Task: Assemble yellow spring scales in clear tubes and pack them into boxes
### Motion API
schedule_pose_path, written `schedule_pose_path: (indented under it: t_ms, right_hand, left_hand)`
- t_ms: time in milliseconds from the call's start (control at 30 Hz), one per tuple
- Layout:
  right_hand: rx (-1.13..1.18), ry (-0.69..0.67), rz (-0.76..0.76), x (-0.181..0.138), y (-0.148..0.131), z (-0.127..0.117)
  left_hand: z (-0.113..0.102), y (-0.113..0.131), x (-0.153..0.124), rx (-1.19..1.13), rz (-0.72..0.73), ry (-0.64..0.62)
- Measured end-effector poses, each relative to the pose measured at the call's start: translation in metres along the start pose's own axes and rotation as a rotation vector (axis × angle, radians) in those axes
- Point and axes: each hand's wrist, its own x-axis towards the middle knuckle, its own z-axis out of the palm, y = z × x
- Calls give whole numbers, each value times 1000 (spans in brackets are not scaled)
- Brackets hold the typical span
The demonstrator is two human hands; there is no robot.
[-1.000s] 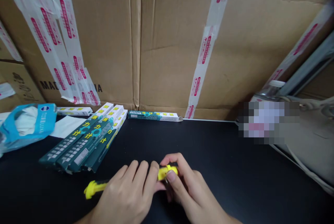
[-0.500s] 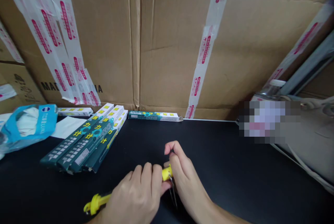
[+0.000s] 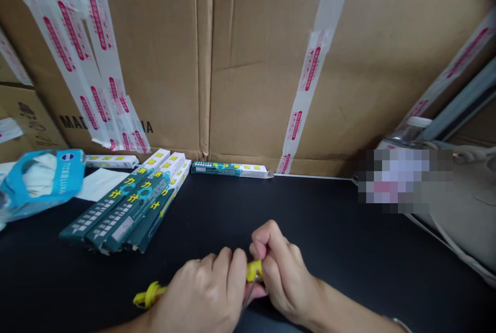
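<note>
A yellow tube-shaped spring scale (image 3: 254, 270) lies across both my hands, low in the head view. My left hand (image 3: 207, 289) is wrapped around its middle and hides most of the tube. Past the heel of that hand sticks out the yellow ring end (image 3: 150, 294). At the other end, my right hand (image 3: 289, 281) is closed with curled fingers against the yellow cap. A thin bent metal wire (image 3: 250, 292) hangs down from this cap between the hands. What the right fingertips pinch there is hidden.
Several green-and-white spring scale boxes (image 3: 127, 203) lie side by side at left on the black table (image 3: 329, 250). Another box (image 3: 232, 169) lies along the cardboard wall (image 3: 256, 90). A blue plastic pack (image 3: 72, 172) is far left; a beige bag (image 3: 465, 219) is right.
Both hands and the spring scale have shifted slightly right and down in view. The raised fingers of my right hand have curled in closer to the cap, and the wire hangs at a different slant.
</note>
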Motion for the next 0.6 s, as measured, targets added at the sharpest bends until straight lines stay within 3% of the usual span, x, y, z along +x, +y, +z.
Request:
schedule_pose_path:
  t_ms: [267, 400, 600]
  right_hand:
    - [97, 7, 425, -3, -13, 16]
    - [58, -43, 510, 3, -18, 12]
    - [-24, -2, 599, 15, -25, 8]
  left_hand:
    - [-1, -1, -10, 114, 62, -122]
    - [2, -1, -11, 127, 63, -226]
    - [4, 0, -7, 118, 44, -239]
